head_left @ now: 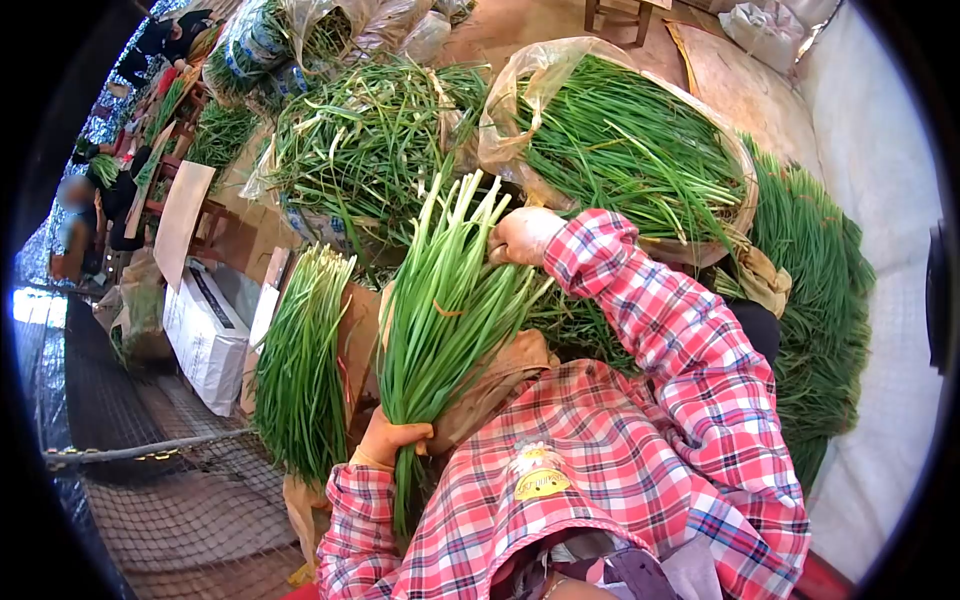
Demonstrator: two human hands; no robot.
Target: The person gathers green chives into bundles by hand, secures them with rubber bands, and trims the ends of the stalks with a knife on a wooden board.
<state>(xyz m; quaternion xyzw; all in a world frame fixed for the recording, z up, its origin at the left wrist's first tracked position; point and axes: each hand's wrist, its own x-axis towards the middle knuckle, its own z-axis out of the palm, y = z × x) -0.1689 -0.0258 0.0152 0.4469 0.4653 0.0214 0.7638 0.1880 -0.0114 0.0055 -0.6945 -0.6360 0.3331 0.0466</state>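
Note:
My left hand (393,441) is wrapped round the leafy lower part of a bunch of chives (440,300), whose pale stem ends point up and away from me. A thin reddish-brown band shows around the middle of this bunch. At the right edge of the pale stems is my right hand (525,237), its fingers curled closed; what they pinch is hidden. Beside the held bunch, to the left, a second bunch of chives (305,360) rests with its stem ends up against a brown board.
Ahead stand a plastic-lined container of chives (630,150) and a messy heap of leaves (370,140). More chives (810,300) are piled along the right wall. A white box (205,335) stands at left, near a rope (150,453). Other people work at far left.

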